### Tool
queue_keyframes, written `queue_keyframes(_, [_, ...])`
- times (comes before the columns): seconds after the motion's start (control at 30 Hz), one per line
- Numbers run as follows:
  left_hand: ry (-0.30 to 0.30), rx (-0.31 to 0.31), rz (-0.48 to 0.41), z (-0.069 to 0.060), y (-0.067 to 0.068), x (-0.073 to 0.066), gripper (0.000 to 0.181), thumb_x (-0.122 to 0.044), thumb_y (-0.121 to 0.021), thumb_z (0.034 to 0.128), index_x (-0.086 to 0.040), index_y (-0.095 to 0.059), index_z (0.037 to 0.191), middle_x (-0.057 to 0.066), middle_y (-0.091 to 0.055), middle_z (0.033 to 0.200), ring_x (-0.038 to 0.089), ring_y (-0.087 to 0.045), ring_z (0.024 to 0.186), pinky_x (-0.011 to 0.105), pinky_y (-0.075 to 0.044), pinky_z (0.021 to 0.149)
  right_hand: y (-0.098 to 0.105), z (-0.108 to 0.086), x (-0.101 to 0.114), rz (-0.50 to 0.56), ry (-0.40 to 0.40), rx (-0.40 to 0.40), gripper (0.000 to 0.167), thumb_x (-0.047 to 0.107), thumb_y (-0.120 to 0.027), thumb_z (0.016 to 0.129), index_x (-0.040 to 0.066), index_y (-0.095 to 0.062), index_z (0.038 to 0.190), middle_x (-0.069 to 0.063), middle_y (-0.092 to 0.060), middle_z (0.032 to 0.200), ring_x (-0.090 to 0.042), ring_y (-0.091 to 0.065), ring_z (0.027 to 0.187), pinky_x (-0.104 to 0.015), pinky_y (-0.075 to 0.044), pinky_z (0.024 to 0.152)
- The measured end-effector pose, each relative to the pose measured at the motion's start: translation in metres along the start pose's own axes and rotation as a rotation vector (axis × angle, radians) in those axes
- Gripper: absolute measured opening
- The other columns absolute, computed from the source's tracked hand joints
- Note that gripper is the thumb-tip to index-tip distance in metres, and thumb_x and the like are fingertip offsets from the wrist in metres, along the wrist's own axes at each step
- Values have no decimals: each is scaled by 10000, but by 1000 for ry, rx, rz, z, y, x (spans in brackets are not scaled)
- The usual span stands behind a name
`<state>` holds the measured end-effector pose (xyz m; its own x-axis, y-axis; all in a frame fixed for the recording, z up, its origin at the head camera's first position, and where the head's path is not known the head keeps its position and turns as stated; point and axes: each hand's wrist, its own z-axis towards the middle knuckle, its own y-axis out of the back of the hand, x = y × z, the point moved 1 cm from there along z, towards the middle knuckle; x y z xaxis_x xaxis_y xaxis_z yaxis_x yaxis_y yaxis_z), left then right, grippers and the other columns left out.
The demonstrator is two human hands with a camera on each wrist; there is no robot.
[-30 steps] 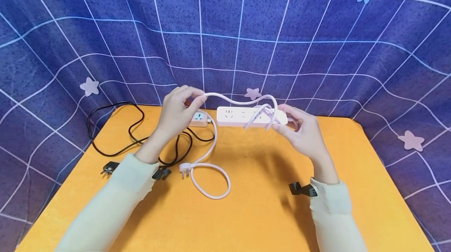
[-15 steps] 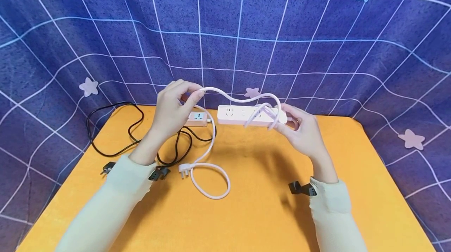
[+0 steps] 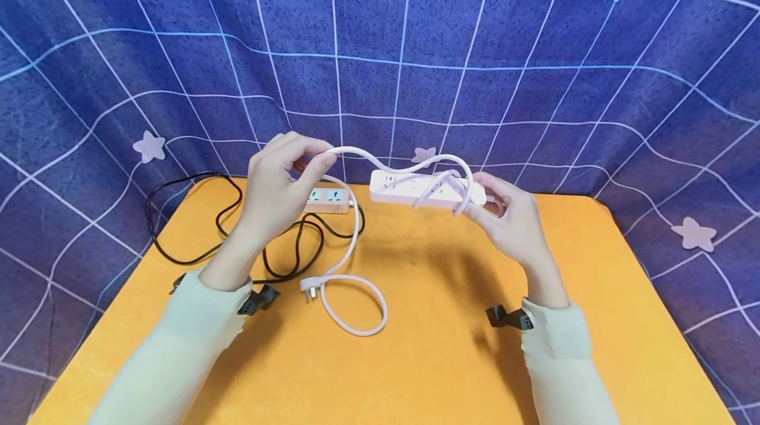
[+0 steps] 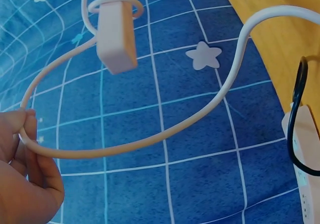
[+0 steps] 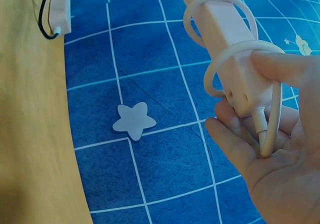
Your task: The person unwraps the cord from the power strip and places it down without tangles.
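Note:
My right hand (image 3: 512, 222) grips the right end of a white power strip (image 3: 394, 195), held up over the table's back part. White cord loops around the strip, as the right wrist view shows, where the cord leaves the strip's end (image 5: 242, 91) close to my palm. With thumb and fingertips my left hand (image 3: 276, 177) pinches the white cord (image 3: 354, 150), left of the strip. From that pinch the cord drops to the table, makes a loop there and ends in a three-pin plug (image 3: 310, 285).
Behind my left hand a second power strip (image 3: 334, 198) lies on the orange table (image 3: 427, 346). A black cord (image 3: 156, 240) sprawls over the left side. A blue grid-patterned curtain (image 3: 368, 29) stands along the back and both sides.
My left hand has moved left and a little up, drawing the pinched cord with it. The held strip has shifted slightly right and up. More of the second strip shows.

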<state>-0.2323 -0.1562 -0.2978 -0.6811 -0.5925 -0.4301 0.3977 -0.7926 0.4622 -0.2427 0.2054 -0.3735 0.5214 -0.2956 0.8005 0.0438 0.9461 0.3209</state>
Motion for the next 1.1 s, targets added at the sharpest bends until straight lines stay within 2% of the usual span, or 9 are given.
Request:
queue_keyframes(0.23, [-62,-21,-13,-3,11,-9,75,-143,-787,978,-82,-811,1014,42,-687,828,142,-540,777,229,-407,726,0,0,-1,-19,-1,-9,362,-19,-810,907,5,-728,1259,-128,-728,1154,-54,-711,1006,-204,-579,922])
queue_keyframes(0.43, [-94,-28,-32,-6,18,-17,60,-97,-782,972,-87,-819,1018,19,-705,829,116,-520,779,234,-390,750,1,-1,-2,-17,-2,-23,367,-17,-812,908,10,-731,1265,-111,-727,1152,-53,-701,991,-191,-577,908])
queue_keyframes(0.67, [-131,27,-23,-15,31,-19,73,-133,-758,989,-93,-813,1015,-22,-664,808,106,-510,803,237,-368,737,1,-2,-1,8,-45,-38,400,3,-814,916,-7,-711,1303,-153,-726,1152,-45,-696,984,-180,-577,893])
queue_keyframes(0.8, [-139,59,-30,-20,37,-22,64,-115,-764,978,-124,-817,1012,-62,-628,797,106,-489,805,228,-349,729,1,-1,-1,0,-40,-33,392,4,-806,920,-6,-710,1300,-138,-730,1138,-46,-697,980,-186,-581,891])
queue_keyframes(0.9, [-147,85,-50,-26,40,-23,69,-166,-763,990,-139,-823,1015,-75,-654,819,103,-496,799,217,-356,722,0,-1,-2,0,-28,-33,387,-6,-806,914,-10,-712,1290,-115,-729,1134,-47,-699,975,-193,-585,887])
queue_keyframes(1.1, [-232,150,-136,-35,41,-25,331,-423,-671,1053,-132,-826,1013,-74,-668,822,77,-517,799,201,-392,733,0,0,-2,21,-17,-49,384,-10,-805,913,-5,-716,1286,-100,-732,1117,-58,-703,971,-194,-586,884])
